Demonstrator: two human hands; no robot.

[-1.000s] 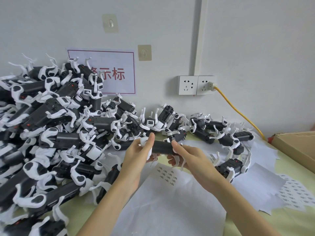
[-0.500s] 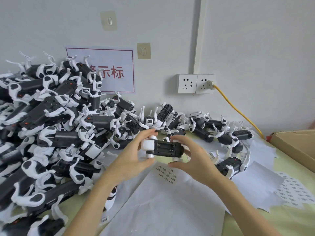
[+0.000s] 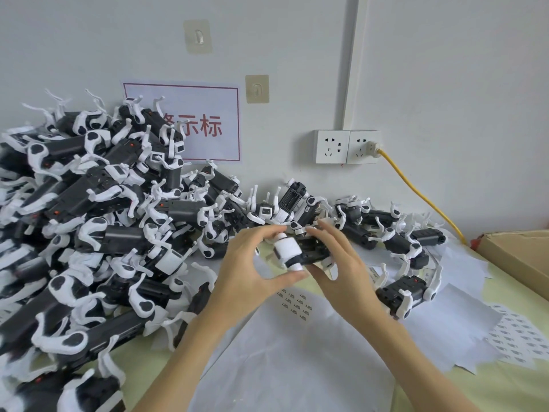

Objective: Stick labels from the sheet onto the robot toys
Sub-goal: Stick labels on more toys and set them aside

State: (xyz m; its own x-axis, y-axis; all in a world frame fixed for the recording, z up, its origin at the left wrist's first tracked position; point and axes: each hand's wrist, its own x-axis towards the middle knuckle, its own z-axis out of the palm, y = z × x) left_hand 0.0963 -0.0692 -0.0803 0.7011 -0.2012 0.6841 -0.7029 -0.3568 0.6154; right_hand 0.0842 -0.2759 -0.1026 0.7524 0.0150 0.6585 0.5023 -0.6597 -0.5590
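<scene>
You hold one toy up between both hands, left hand pinching its smooth white head end, right hand cupping the black ribbed body, long axis running left to right, with the matte label sheet just below, nearer your right.

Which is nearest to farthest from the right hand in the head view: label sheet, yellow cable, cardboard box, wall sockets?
From the right hand:
1. Label sheet, on the table just below the hand.
2. Wall sockets, on the wall above it.
3. Yellow cable and cardboard box, both off to the right; too close to call.
</scene>
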